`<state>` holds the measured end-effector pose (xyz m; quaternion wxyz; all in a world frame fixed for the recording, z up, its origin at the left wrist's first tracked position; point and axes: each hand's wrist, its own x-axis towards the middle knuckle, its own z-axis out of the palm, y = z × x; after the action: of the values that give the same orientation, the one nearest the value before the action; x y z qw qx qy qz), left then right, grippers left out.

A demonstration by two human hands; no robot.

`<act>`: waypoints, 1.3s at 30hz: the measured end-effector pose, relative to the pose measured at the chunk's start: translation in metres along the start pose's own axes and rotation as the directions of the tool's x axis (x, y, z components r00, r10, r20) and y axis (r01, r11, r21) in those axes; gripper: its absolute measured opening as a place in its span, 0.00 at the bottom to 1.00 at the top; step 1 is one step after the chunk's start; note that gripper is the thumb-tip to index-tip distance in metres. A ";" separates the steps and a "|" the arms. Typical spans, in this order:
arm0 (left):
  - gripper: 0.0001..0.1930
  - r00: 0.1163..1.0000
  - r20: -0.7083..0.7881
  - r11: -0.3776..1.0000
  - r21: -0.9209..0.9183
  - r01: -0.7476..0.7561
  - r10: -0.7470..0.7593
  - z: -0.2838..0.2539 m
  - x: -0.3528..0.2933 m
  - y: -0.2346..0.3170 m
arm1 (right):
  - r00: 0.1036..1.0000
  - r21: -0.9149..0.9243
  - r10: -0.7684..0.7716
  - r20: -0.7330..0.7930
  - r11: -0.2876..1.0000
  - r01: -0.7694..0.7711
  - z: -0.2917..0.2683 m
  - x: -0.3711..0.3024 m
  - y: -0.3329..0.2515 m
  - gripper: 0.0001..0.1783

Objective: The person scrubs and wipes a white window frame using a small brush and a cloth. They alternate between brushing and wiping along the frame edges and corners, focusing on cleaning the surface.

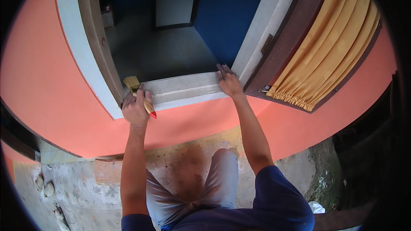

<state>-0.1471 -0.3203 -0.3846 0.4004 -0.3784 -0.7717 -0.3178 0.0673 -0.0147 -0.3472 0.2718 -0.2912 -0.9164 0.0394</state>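
My left hand (136,110) is closed round the wooden handle of a paintbrush (132,83) at the left end of a window sill (184,86). The brush's pale bristles point up and away, beside the frame's left post, and its red handle tip sticks out near my wrist. On the sill's right end lies my right hand (230,83), its fingers stretched toward the inner edge, close to the right post. No tool shows in it. The sill is greyish white, with a white band along its front.
A brown casement (280,66) with a gathered yellow curtain (325,55) stands swung out at the right. Orange wall (43,64) surrounds the window. Inside are a blue wall (227,17) and a grey floor (158,51). Footwear (49,189) lies on the concrete ground at the left.
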 end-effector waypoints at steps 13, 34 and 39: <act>0.12 0.990 -0.096 0.995 0.034 -0.096 0.099 -0.003 -0.001 -0.012 | 0.978 0.004 -0.093 -0.184 0.995 0.095 0.014 -0.033 -0.024 0.25; 0.11 0.983 -0.139 0.991 0.071 -0.114 0.123 0.004 -0.001 -0.012 | 0.959 -0.069 -0.057 -0.277 0.997 0.039 0.016 -0.031 -0.018 0.24; 0.12 0.997 -0.062 0.999 -0.011 -0.036 0.036 0.005 -0.002 -0.009 | 0.982 -0.006 -0.045 -0.185 0.999 0.045 0.013 -0.001 -0.006 0.24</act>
<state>-0.1559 -0.3216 -0.3907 0.4274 -0.3846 -0.7501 -0.3268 0.0585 -0.0188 -0.3569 0.3563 -0.2732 -0.8935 0.0052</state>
